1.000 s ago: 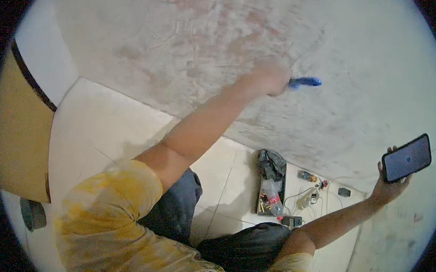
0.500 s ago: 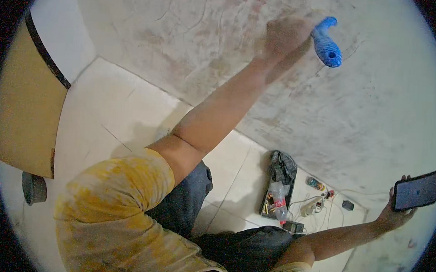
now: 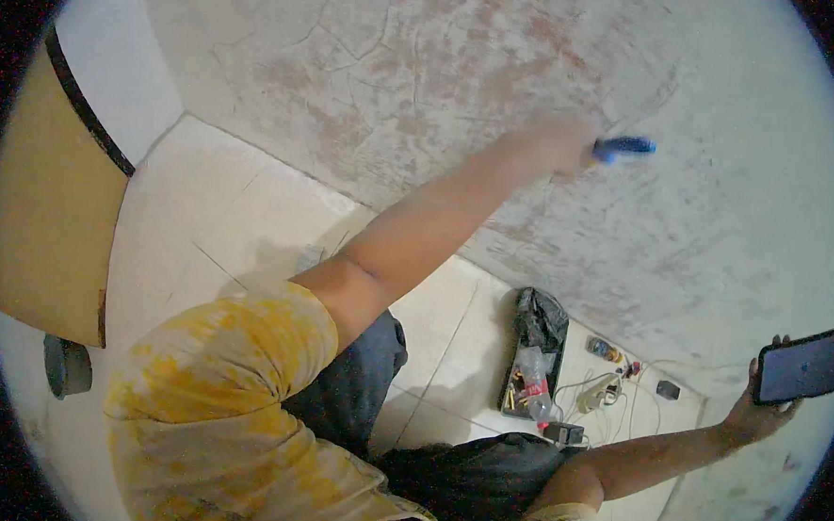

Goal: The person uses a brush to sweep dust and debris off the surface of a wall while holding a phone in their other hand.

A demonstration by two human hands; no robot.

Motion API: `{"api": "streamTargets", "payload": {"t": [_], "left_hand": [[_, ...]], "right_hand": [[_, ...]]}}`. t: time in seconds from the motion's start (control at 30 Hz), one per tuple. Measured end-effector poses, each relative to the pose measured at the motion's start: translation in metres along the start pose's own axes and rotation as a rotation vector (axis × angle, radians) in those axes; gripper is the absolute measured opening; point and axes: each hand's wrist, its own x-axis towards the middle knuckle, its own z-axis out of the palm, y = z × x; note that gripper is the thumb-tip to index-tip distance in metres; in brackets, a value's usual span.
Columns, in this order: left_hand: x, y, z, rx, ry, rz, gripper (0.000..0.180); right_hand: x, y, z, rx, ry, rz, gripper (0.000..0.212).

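My left hand [image 3: 567,141], blurred by motion, is closed round a blue-handled tool [image 3: 630,147] against the patchy wall [image 3: 426,82]. The blue grip end sticks out to the right of the fist; the tool's working end is hidden, so its kind cannot be made out. Off to the right, my right hand [image 3: 756,410] holds up a dark smartphone [image 3: 801,366], with fingertips showing above and below it. The wall has reddish-brown stains, pale patches and thin cracks.
On the tiled floor [image 3: 440,356] by the wall stands a black tray [image 3: 507,378] with a black plastic bag [image 3: 541,314] and a clear bottle [image 3: 533,385]. Cables, a small bottle [image 3: 604,350] and a black box [image 3: 564,433] lie beside it. A grey bucket [image 3: 69,367] stands left, near a tan board [image 3: 56,213].
My left hand has moved down the wall with the blue-handled tool, and its grip has swung from pointing downward to pointing sideways. The right hand and phone have hardly moved.
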Motion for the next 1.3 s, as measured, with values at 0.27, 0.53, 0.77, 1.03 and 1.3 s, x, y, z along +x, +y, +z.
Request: {"api": "streamTargets", "payload": {"t": [0.27,0.53,0.77,1.03,1.3], "left_hand": [[0.006,0.012,-0.051,-0.044,0.941,0.16,0.022],[0.002,0.034,-0.02,0.191,0.062,0.065,0.022],[0.005,-0.007,0.009,-0.082,0.01,0.086,0.023],[0.004,0.004,-0.051,-0.136,0.979,0.286,0.024],[0.007,0.02,-0.019,0.102,0.126,0.145,0.013]], "right_hand": [[-0.013,0.0,0.017,-0.129,0.034,-0.042,0.063],[0.002,0.002,-0.003,-0.065,-0.06,-0.044,0.06],[0.0,-0.011,-0.004,-0.05,0.017,-0.053,0.06],[-0.008,-0.02,0.003,-0.072,0.034,-0.087,0.062],[-0.003,-0.004,-0.005,-0.28,-0.015,-0.245,0.06]]}}
